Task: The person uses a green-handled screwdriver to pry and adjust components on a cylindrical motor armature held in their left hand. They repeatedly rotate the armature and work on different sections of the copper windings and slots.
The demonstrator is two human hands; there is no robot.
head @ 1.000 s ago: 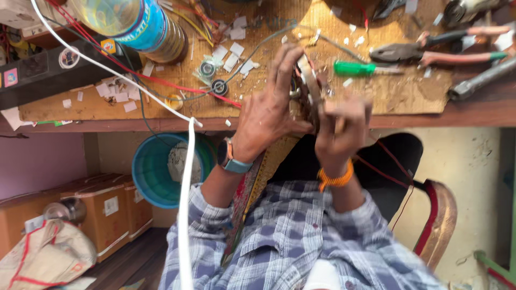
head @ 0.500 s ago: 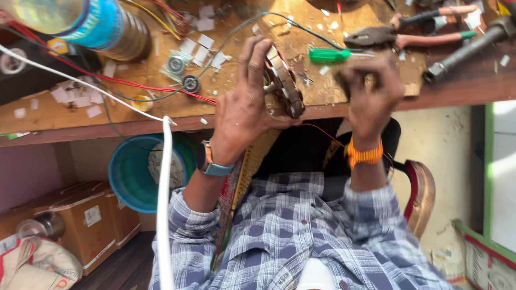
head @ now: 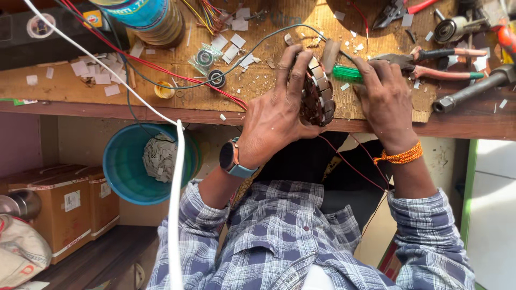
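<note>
Your desk [head: 70, 86] fills the top of the view, its front edge running from 9 to 3 o'clock, littered with paper scraps, wires and tools. Below it at 8 o'clock sits a blue bucket [head: 126, 166] holding paper slips. At the desk's front edge, just right of centre, you hold a round motor stator [head: 318, 96] on edge. Your left hand [head: 274, 115] grips it with fingers curled over the rim; your right hand [head: 388, 99] rests on the desk at its 3 o'clock, closed on the green-handled screwdriver [head: 348, 72]. The winding looks well in place; I cannot tell how much remains. Room is tight: pliers [head: 430, 62] crowd 2 o'clock, and the stator overhangs the edge.
</note>
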